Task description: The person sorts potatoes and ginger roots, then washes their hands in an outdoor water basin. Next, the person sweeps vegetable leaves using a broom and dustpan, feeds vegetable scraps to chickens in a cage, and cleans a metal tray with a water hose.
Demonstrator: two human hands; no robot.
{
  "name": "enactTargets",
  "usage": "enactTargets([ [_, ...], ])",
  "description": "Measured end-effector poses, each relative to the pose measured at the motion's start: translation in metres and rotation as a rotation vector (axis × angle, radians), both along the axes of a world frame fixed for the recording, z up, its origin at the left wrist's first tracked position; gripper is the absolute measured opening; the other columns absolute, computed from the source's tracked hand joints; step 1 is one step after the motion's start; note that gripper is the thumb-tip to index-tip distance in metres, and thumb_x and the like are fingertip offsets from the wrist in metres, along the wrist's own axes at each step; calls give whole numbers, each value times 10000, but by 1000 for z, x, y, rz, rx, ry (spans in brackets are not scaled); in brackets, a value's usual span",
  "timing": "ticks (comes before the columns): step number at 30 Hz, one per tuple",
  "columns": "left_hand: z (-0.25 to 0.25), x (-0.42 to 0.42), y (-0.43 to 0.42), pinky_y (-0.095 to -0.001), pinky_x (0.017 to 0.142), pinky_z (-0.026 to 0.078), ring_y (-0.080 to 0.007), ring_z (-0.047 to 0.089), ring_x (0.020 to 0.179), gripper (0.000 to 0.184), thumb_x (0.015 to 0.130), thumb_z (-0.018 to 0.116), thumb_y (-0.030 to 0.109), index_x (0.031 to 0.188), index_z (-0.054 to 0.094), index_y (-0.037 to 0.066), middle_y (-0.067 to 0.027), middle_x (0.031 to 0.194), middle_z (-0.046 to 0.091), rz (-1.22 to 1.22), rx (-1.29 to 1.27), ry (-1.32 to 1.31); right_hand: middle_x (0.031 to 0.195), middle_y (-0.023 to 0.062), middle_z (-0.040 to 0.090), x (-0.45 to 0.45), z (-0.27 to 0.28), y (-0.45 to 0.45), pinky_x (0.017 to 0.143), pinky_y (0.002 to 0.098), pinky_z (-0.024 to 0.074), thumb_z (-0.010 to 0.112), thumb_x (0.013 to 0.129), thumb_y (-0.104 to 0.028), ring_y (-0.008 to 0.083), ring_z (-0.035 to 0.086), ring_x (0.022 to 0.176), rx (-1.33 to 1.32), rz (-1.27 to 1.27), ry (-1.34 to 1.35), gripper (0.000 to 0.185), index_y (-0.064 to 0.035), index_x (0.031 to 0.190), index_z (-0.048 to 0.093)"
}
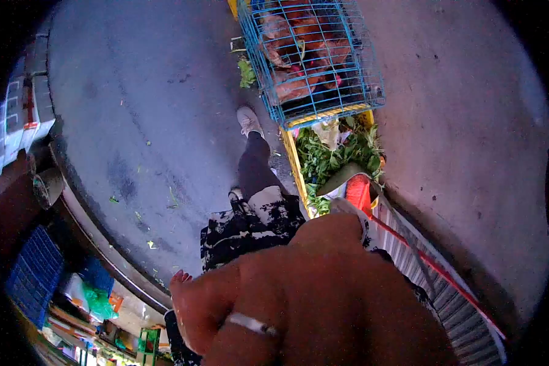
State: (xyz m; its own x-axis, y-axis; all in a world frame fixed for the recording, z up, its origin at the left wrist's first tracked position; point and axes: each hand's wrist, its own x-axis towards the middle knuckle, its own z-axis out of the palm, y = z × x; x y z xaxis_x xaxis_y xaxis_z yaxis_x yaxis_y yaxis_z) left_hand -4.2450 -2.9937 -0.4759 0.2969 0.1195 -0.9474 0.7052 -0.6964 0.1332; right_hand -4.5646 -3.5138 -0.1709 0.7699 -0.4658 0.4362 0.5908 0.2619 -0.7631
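My right hand (329, 299) looms very close to the camera and fills the lower middle, with a pale ring on one finger. Its fingertips run out of the frame, so whether it holds anything is hidden. Behind its left edge, a few small fingertips (180, 277) of my left hand show; the rest is covered. Beyond the right hand is black-and-white patterned clothing (244, 235). A yellow crate (296, 168) beside it holds green leaves (323, 155) and a red item (358, 192).
Brown-feathered birds (305, 36) sit in a blue wire cage (348, 97) on the crate. A person's leg and light shoe (249, 121) are on the grey ground. A ribbed metal surface (457, 305) with a red edge lies lower right; blue baskets (35, 274) and white boxes (12, 122) stand left.
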Motion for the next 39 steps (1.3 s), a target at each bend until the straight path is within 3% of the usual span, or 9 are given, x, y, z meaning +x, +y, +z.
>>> enactTargets([
  [3,41,-20,-119,-354,627,471,-195,567,772,277,784,581,300,1006,499,156,-25,864,560,-98,151,-5,909,74,580,2,-12,-69,692,285,440,537,784,-102,164,559,816,42,-7,0,215,-12,980,535],
  [12,72,-35,-326,-325,686,461,-174,562,837,313,811,541,295,1067,495,121,-40,946,570,-298,-60,6,907,70,584,15,-38,-194,682,284,443,542,780,-101,161,561,809,106,20,2,232,-17,996,533],
  [15,75,-29,-329,-325,690,460,-181,563,850,319,807,547,276,1074,491,111,-51,946,571,-270,-60,-15,906,69,586,23,-43,-208,679,283,444,543,779,-100,159,562,806,124,45,-13,238,-18,1002,533],
  [22,72,-11,-278,-326,696,455,-201,563,883,327,808,547,273,1078,492,97,-58,947,570,16,-175,259,904,67,589,56,-56,-213,671,282,445,547,776,-99,157,563,801,178,78,-21,252,-22,1015,531],
  [24,76,-24,-299,-330,700,454,-202,562,882,337,808,550,287,1082,493,100,-57,952,569,-147,-6,84,904,66,590,69,-59,-208,669,282,446,548,775,-99,156,564,800,192,90,-18,256,-23,1018,531],
  [33,4,6,-278,-378,753,438,-227,554,897,312,813,538,268,1074,498,101,-76,977,563,-176,-147,238,901,62,594,132,-75,-145,659,281,448,552,771,-98,152,566,793,209,16,40,274,-27,1035,528],
  [36,-30,51,-252,-327,672,456,-193,568,837,284,837,500,284,1061,505,109,-49,939,570,-95,-148,320,900,61,596,141,-87,-122,655,280,449,554,770,-97,151,566,791,271,-78,51,281,-29,1040,528],
  [37,-30,55,-255,-304,639,459,-170,570,801,289,834,511,312,1049,509,119,-34,914,573,-289,-149,155,900,61,596,140,-101,-118,654,280,449,555,769,-97,151,567,790,324,-146,94,283,-29,1042,528],
  [39,-25,90,-269,-294,632,455,-160,566,785,292,820,534,315,1037,513,122,-29,902,572,-293,-299,209,899,60,597,132,-151,-120,652,280,450,556,768,-97,150,567,788,481,-348,358,287,-30,1046,527],
])
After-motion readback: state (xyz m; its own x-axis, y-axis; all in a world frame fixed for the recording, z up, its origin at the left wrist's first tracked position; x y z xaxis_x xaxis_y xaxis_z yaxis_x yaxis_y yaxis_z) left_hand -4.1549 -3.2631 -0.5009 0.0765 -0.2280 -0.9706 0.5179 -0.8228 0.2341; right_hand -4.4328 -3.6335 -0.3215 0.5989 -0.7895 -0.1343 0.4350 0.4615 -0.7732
